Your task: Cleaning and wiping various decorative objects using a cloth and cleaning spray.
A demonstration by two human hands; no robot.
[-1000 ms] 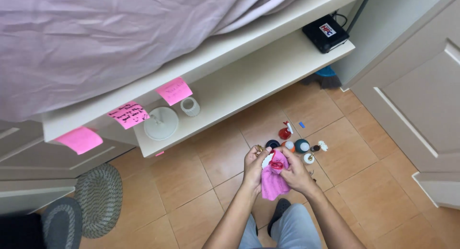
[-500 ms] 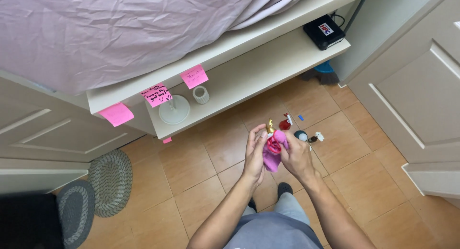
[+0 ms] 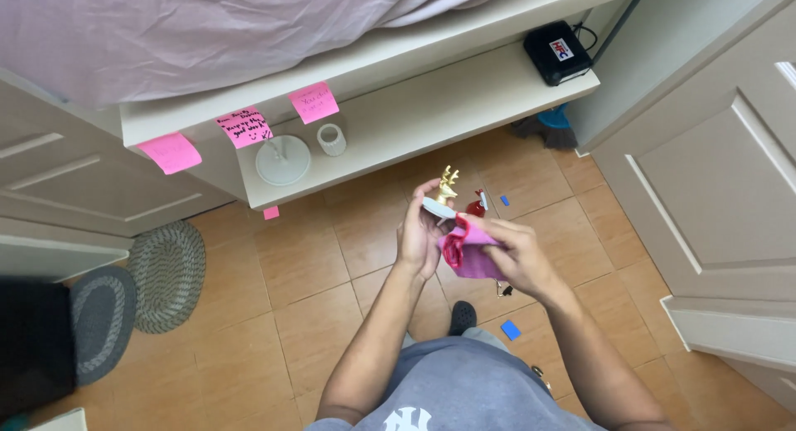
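My left hand (image 3: 419,232) holds a small white dish with a gold deer figure (image 3: 444,192) standing on it, raised above the tiled floor. My right hand (image 3: 518,253) grips a pink cloth (image 3: 466,249) and presses it against the underside of the dish. Just past the cloth, a small red item (image 3: 476,205) lies on the floor. My arms reach forward from the bottom of the view.
A cream shelf unit (image 3: 431,108) under the bed holds a white round stand (image 3: 283,160), a small white cup (image 3: 332,138) and a black box (image 3: 557,51). Pink sticky notes (image 3: 245,126) hang on its edge. A grey round rug (image 3: 168,269) lies left; a panelled door (image 3: 721,199) is right.
My hands have lifted the dish and cloth higher, nearer the camera. The view has shifted, so the floor items are mostly hidden behind my hands.
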